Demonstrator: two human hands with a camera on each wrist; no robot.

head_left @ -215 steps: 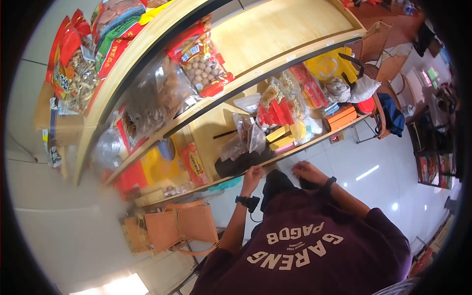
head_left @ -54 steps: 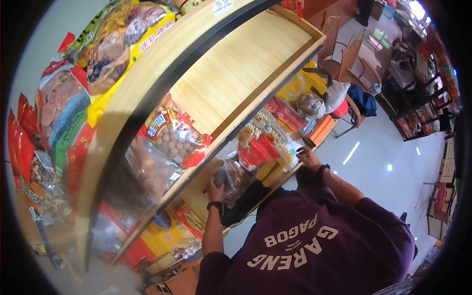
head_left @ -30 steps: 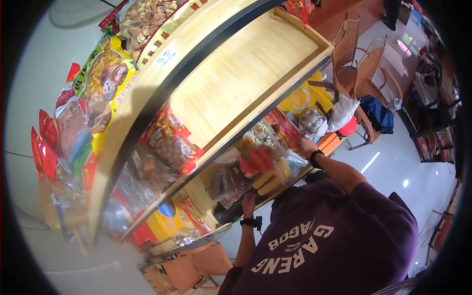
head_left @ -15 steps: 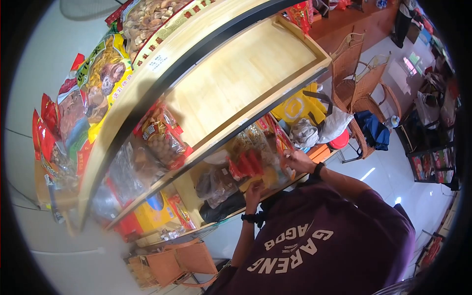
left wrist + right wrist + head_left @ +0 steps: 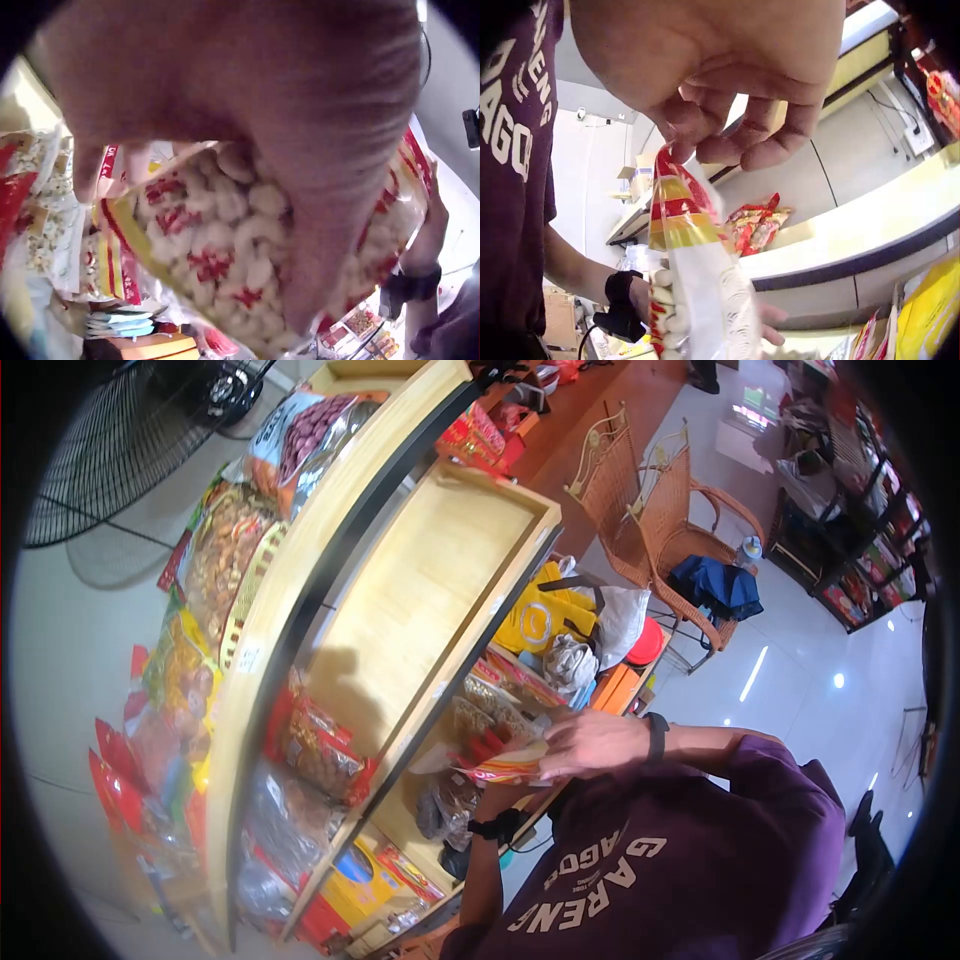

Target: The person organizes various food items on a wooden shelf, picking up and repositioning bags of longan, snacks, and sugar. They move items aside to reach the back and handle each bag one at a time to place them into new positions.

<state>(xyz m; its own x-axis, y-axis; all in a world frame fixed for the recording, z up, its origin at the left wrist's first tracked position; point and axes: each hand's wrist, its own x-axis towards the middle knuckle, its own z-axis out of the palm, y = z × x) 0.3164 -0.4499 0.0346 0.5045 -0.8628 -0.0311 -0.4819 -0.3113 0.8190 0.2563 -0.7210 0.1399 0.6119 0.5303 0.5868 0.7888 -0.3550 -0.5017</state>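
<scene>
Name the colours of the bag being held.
Clear bag with red and yellow print, white pieces inside; left wrist view.

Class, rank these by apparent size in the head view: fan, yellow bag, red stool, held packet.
1. fan, though the frame crops it.
2. yellow bag.
3. red stool and packet look alike; the right hand hides part of the packet, so no ranking.

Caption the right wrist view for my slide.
The right hand pinches the top of a snack bag; the left hand holds it lower down.
</scene>
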